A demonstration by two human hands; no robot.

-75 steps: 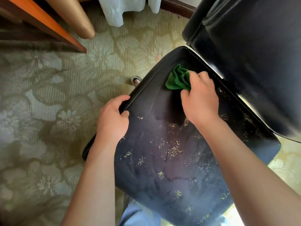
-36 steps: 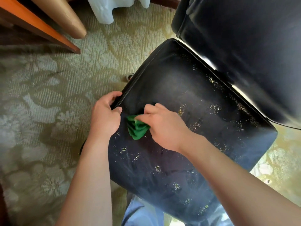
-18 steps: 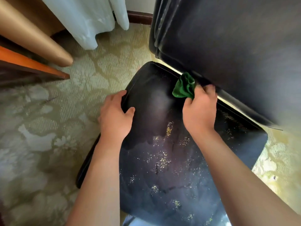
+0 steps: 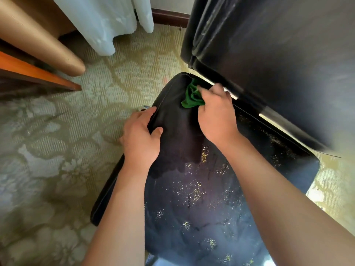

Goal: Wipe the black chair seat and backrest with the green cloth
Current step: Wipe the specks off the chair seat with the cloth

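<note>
The black chair seat (image 4: 194, 191) fills the lower middle of the view, worn and flecked with pale yellow specks. Its black backrest (image 4: 278, 60) rises at the upper right. My right hand (image 4: 217, 116) grips the bunched green cloth (image 4: 192, 95) and presses it on the seat's far corner, close under the backrest. My left hand (image 4: 141, 135) holds the seat's left edge, thumb on top and fingers curled over the rim.
Patterned beige carpet (image 4: 57, 150) surrounds the chair. A wooden furniture edge (image 4: 38, 73) and a tan rounded leg (image 4: 48, 47) stand at the upper left. A white curtain (image 4: 107, 22) hangs at the top. A chair caster (image 4: 143, 108) peeks out by my left hand.
My right hand swept the cloth from the seat's left edge to the far corner under the backrest and stays there. My left hand keeps its hold on the seat edge.
</note>
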